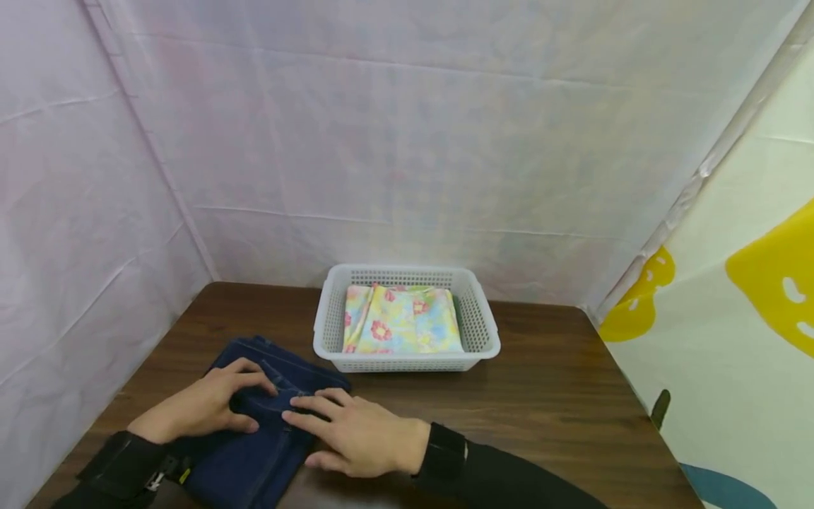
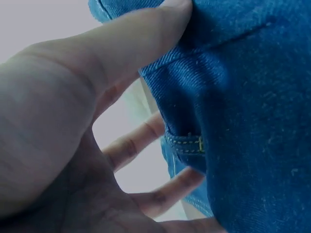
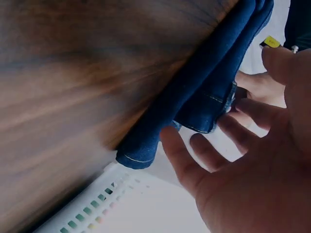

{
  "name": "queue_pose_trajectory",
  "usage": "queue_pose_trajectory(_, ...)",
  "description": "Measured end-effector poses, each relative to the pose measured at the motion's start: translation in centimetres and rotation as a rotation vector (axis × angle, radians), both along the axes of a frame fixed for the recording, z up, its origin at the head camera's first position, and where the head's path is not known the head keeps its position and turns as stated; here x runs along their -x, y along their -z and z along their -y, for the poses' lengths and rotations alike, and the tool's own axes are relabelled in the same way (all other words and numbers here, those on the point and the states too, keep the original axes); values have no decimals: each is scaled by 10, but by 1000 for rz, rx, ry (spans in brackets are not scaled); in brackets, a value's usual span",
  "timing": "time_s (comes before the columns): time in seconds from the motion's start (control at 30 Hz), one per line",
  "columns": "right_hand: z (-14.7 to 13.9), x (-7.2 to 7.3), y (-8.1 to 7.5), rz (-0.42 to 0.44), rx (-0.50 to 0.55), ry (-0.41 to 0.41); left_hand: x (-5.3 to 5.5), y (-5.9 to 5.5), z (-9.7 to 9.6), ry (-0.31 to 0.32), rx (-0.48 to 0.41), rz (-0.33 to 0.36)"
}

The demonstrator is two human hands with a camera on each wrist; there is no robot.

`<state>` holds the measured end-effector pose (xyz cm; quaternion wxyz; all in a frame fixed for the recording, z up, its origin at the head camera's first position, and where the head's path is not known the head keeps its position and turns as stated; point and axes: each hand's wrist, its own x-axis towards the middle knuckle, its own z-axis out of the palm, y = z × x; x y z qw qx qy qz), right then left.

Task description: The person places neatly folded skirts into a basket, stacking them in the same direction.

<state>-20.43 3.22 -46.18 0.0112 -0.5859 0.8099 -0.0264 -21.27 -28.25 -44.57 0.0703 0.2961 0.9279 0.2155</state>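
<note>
Dark blue jeans (image 1: 254, 452) lie folded at the left of the table. Across their upper part rests my left hand (image 1: 210, 406), fingers bent slightly and thumb apart. In the left wrist view, the thumb (image 2: 131, 41) touches the denim (image 2: 262, 111), while the other fingertips are hidden behind a fold with a stitched edge. From the right side my right hand (image 1: 359, 435) reaches over the jeans, its fingers spread and nearly straight. The right wrist view shows these fingers (image 3: 182, 155) beside the layered denim edge (image 3: 189, 92).
Behind the jeans, a white perforated plastic basket (image 1: 407, 364) stands on the brown wooden table (image 1: 547, 403). Inside it lies a folded floral cloth (image 1: 407, 318) in yellow, blue and pink. White fabric walls (image 1: 394, 141) enclose the table's back and sides.
</note>
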Motion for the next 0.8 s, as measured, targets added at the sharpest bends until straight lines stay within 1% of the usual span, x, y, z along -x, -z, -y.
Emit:
queue_pose_trajectory(0.1,-4,1,-1,-25,18,35,-3,-2,-11,-7,14,-20)
queue_pose_trajectory(0.23,-12,2,0,-23,-6,84,-5,-4,-26,20,21,-42)
queue_pose_trajectory(0.3,-17,2,2,-21,-20,101,-5,-4,-33,40,17,-41)
queue_pose_trajectory(0.4,-26,2,5,-19,-10,113,-8,-5,-44,62,9,-26)
queue_pose_trajectory(0.53,-41,3,7,4,42,127,-11,-6,-59,71,3,11)
queue_pose_trajectory(0.7,-60,4,3,59,83,157,-16,-7,-75,75,6,31)
queue_pose_trajectory(0.8,-71,4,0,78,101,178,-19,-7,-83,73,11,41)
